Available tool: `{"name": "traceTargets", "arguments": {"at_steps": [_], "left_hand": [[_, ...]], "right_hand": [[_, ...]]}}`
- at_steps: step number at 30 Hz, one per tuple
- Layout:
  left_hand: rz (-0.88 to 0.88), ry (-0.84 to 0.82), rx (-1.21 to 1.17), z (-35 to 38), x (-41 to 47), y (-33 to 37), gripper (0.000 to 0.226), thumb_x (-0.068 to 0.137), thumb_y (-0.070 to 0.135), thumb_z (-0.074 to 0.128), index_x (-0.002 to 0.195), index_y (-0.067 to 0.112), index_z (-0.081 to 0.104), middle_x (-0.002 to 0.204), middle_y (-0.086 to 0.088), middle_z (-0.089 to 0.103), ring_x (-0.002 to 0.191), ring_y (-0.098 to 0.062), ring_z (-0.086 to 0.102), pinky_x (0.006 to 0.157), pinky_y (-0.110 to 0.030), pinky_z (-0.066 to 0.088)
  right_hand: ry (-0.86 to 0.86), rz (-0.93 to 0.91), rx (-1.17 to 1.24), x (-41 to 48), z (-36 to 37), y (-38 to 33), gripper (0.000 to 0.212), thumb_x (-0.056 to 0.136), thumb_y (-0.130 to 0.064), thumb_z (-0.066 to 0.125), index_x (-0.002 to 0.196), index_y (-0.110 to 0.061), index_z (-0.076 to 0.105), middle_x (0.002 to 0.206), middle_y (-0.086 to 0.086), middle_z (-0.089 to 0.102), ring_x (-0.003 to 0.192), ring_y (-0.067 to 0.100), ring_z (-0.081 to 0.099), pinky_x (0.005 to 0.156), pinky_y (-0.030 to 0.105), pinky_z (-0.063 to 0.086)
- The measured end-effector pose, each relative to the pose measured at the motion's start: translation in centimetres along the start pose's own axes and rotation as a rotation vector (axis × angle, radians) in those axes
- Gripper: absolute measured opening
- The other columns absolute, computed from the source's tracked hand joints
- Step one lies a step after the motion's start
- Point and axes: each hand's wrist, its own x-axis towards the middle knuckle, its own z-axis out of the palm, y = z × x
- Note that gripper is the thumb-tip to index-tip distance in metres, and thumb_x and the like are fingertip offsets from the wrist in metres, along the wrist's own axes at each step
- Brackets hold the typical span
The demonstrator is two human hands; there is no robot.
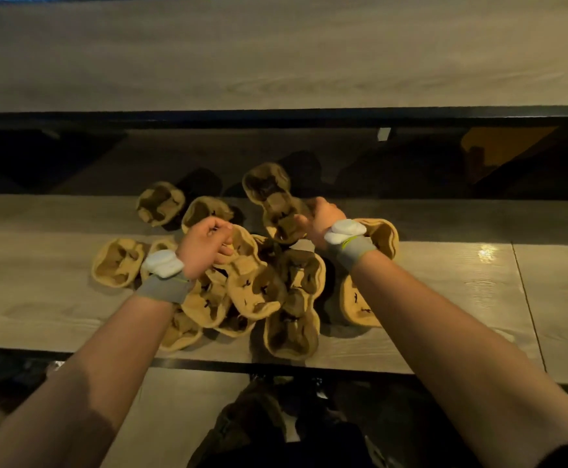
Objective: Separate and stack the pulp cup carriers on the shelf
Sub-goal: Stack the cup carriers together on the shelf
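Several tan pulp cup carriers lie in a loose heap [259, 288] on the wooden shelf [444, 275]. My right hand [319, 219] grips a two-cup carrier [270, 194] by its near end and holds it tilted up above the heap. My left hand [206, 246] is closed on the rim of another carrier [242, 248] at the top of the pile. A single carrier [118, 263] lies at the left and another [161, 203] at the back left. One carrier [382, 236] sits partly hidden behind my right wrist.
A higher wooden shelf board [275, 62] runs across the top with a dark gap under it. The shelf's front edge [343, 368] has a dark rim. Below it are a lower board and my legs [275, 427].
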Motion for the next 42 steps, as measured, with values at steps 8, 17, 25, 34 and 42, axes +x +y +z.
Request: {"name": "traceTargets", "arguments": {"at_steps": [8,17,25,34,42], "left_hand": [[-0.02,0.01,-0.058,0.4,-0.3,-0.3,0.02,0.095,0.035,0.053,0.097,0.019,0.064,0.084,-0.005,0.064,0.07,-0.016,0.062,0.059,-0.031,0.049],[-0.043,0.054,-0.119,-0.8,-0.6,-1.0,0.019,0.1,0.026,0.051,0.094,0.014,0.064,0.078,-0.004,0.061,0.064,-0.014,0.059,0.047,-0.019,0.048],[-0.031,0.008,-0.091,0.6,-0.1,0.6,0.02,0.098,0.031,0.052,0.097,0.016,0.065,0.079,-0.001,0.064,0.066,-0.013,0.063,0.051,-0.021,0.05],[0.054,-0.3,-0.217,7.0,-1.1,5.5,0.026,0.094,0.034,0.059,0.118,0.023,0.059,0.111,-0.004,0.07,0.092,-0.017,0.071,0.062,-0.028,0.056],[0.098,-0.387,-0.211,12.5,-1.7,6.7,0.019,0.096,0.019,0.058,0.112,0.008,0.058,0.101,-0.013,0.07,0.081,-0.019,0.068,0.058,-0.025,0.057]], "right_hand": [[-0.115,0.147,-0.106,2.9,0.8,0.0,0.03,0.09,-0.041,0.058,0.102,-0.015,0.067,0.111,0.008,0.069,0.102,0.033,0.066,0.071,0.032,0.039],[-0.14,0.132,-0.093,3.5,1.0,0.3,0.035,0.094,-0.037,0.056,0.122,-0.019,0.064,0.119,0.007,0.068,0.108,0.031,0.064,0.092,0.036,0.05],[-0.081,0.084,0.639,-0.8,-0.6,0.5,0.018,0.096,-0.019,0.061,0.106,-0.005,0.058,0.094,0.014,0.067,0.08,0.022,0.066,0.065,0.029,0.056],[-0.253,-0.045,1.184,-8.0,-6.6,2.8,0.005,0.093,-0.015,0.062,0.094,-0.011,0.059,0.092,0.012,0.059,0.082,0.022,0.057,0.072,0.033,0.051],[-0.046,-0.029,0.893,-12.1,-8.5,7.8,0.016,0.1,-0.021,0.052,0.097,-0.007,0.06,0.085,0.008,0.064,0.07,0.015,0.062,0.065,0.031,0.052]]}}
